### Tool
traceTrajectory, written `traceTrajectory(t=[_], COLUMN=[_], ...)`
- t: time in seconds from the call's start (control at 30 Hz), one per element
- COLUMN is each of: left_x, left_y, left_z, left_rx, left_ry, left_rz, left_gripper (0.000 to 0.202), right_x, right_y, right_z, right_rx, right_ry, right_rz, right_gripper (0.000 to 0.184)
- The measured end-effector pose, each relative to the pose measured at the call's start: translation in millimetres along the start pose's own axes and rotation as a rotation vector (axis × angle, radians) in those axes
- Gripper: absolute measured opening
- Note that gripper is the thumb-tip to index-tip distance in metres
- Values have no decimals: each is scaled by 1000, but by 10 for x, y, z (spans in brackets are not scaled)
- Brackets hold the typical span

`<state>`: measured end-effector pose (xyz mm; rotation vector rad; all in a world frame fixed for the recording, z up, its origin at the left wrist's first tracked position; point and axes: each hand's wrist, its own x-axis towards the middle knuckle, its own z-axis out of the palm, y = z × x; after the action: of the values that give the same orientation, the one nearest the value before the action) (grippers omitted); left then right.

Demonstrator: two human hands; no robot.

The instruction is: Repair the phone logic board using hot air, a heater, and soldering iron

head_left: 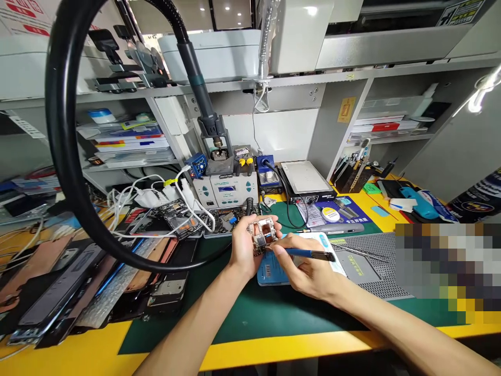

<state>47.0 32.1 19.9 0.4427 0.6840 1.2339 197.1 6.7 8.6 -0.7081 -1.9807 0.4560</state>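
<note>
My left hand point(243, 249) is closed around a small phone circuit board point(261, 234), holding it up above the green mat point(250, 313). My right hand point(303, 267) pinches a blue-handled tool point(309, 254) like a pen, its tip touching the lower edge of the board. Under both hands lies a light blue flat case point(272, 274) on the mat.
A soldering station point(227, 190) with a hot-air wand and thick black hose point(62, 136) stands behind. Opened phones and boards point(78, 282) crowd the left. A grey perforated pad point(368, 258), a pen-like tool point(336, 228) and tool holders point(352, 175) lie right. The yellow bench edge point(250, 355) runs in front.
</note>
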Motion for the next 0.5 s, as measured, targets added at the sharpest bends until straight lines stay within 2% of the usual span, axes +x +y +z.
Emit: traceTrajectory(t=[0.1, 0.3, 0.5], left_x=[3, 8, -9], left_y=[-2, -11, 0], left_z=[-9, -23, -1], left_rx=[1, 17, 17], left_ry=[-1, -5, 16], left_rz=[3, 9, -10], left_gripper=[40, 42, 40], right_x=[-6, 35, 47], right_y=[7, -14, -23], right_z=[-4, -9, -5], right_rx=[-16, -1, 26], right_ry=[-38, 70, 40], right_rz=[-1, 0, 13], right_gripper=[8, 10, 10])
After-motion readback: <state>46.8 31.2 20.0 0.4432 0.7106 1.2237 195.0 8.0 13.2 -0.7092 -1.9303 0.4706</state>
